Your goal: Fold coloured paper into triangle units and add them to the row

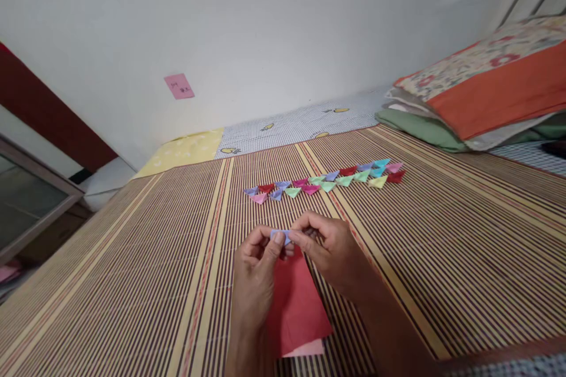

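Between the fingertips of both hands is a small folded piece of blue-violet paper (280, 235). My left hand (256, 265) pinches its left side, with the thumb pressed on the front. At the right end, the thumb and fingers of my right hand (329, 250) close on the same piece. Below them lies red paper (298, 306), with pink paper (307, 349) showing under its lower edge. Beyond the hands, two rows of small folded paper triangles (328, 186) stretch across the mat, in blue, red, pink, green and yellow.
A striped bamboo mat (132, 259) covers the bed. Folded bedding with an orange band (508, 91) is stacked at the back right. A white wall (265, 23) with a pink note (179, 86) rises behind. Patterned cloth (283, 126) lies along the wall.
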Tool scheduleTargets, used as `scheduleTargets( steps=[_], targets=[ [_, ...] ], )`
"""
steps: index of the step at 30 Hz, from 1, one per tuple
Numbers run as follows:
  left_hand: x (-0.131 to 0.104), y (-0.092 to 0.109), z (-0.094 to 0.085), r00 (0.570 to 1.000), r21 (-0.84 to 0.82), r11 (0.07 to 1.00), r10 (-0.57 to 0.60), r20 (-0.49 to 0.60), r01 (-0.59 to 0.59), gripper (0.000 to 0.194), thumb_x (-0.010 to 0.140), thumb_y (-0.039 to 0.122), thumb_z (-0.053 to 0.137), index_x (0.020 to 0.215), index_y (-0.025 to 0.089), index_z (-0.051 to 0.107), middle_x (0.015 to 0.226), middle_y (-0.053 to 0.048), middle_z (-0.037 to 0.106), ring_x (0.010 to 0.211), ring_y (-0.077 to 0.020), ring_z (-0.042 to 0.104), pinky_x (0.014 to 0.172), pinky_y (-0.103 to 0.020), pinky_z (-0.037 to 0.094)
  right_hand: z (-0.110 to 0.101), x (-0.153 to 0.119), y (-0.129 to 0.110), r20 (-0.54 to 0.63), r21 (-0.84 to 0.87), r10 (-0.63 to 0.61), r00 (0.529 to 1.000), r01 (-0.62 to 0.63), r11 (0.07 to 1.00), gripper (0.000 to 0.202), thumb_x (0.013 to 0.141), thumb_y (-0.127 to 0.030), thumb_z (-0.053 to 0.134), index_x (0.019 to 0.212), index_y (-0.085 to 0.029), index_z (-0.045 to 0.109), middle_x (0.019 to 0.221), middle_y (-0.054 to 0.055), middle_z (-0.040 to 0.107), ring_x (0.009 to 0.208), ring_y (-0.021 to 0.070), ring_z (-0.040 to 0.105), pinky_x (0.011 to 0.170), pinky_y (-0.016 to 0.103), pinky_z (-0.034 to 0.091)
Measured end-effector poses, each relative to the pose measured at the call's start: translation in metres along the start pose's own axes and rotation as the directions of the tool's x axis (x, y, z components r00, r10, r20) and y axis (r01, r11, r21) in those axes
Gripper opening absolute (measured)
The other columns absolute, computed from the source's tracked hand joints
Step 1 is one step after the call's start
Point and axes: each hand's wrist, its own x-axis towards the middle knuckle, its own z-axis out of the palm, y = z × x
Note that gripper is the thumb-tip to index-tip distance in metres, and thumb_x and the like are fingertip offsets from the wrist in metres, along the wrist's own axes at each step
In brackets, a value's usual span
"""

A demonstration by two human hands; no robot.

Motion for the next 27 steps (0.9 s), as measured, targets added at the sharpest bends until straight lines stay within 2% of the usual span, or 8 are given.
scheduleTargets(
  steps=[3,6,10,16,22,27],
  targets=[
    [0.0,-0.002,0.001,0.997,-0.015,1.0,0.026,-0.072,-0.027,0.015,0.09,0.032,0.07,0.083,0.019,0.071,0.077,0.0,0.066,0.076,-0.0147,0.06,0.076,-0.026,0.047,0.004,0.0,0.002,-0.006,0.159,0.116,0.993,-0.113,0.981,0.008,0.085,-0.022,0.069,0.078,-0.019,0.065,0.066,-0.003,0.062,0.061,0.0124,0.055,0.056,0.023,0.042],
    [0.001,-0.002,0.003,0.993,-0.032,0.998,0.045,-0.112,-0.049,0.011,0.088,0.03,0.073,0.084,0.02,0.072,0.08,0.001,0.067,0.08,-0.015,0.062,0.08,-0.026,0.048,0.01,-0.001,0.0,-0.033,0.236,0.139,0.99,-0.128,0.963,0.009,0.085,-0.024,0.068,0.079,-0.019,0.066,0.068,-0.003,0.061,0.062,0.0126,0.054,0.057,0.024,0.042],
    [-0.001,0.0,0.003,0.993,-0.074,0.997,0.007,-0.121,-0.016,0.013,0.083,0.028,0.078,0.08,0.019,0.07,0.079,0.001,0.069,0.078,-0.0139,0.062,0.077,-0.024,0.048,0.01,0.0,-0.005,-0.036,0.2,0.08,0.996,-0.072,0.977,0.013,0.088,-0.023,0.063,0.076,-0.019,0.065,0.065,-0.004,0.055,0.061,0.0119,0.048,0.057,0.025,0.038],
    [-0.001,0.0,0.001,0.997,-0.117,0.991,-0.066,-0.046,0.06,0.019,0.086,0.03,0.075,0.076,0.017,0.066,0.073,0.002,0.064,0.073,-0.012,0.054,0.071,-0.021,0.044,0.004,0.0,0.003,0.034,0.235,0.066,0.997,-0.073,0.969,0.021,0.094,-0.027,0.058,0.075,-0.018,0.06,0.067,-0.004,0.049,0.065,0.0122,0.044,0.06,0.026,0.035],
    [-0.001,0.004,-0.002,0.998,0.055,0.997,-0.064,0.021,0.063,0.026,0.09,0.034,0.069,0.072,0.017,0.065,0.067,0.002,0.057,0.066,-0.0116,0.049,0.065,-0.022,0.04,-0.003,-0.001,0.009,0.026,0.131,0.045,0.999,-0.048,0.99,0.026,0.093,-0.022,0.056,0.068,-0.019,0.052,0.062,-0.006,0.039,0.059,0.0107,0.035,0.055,0.026,0.028],
    [-0.004,0.005,-0.002,0.998,0.063,0.997,-0.037,0.04,0.035,0.023,0.091,0.032,0.068,0.074,0.018,0.065,0.069,0.002,0.057,0.069,-0.0126,0.049,0.068,-0.024,0.04,-0.004,0.001,0.008,-0.01,0.066,-0.014,1.0,0.015,0.998,0.031,0.096,-0.023,0.054,0.066,-0.019,0.049,0.061,-0.006,0.04,0.058,0.0105,0.035,0.054,0.026,0.028]
  ],
)
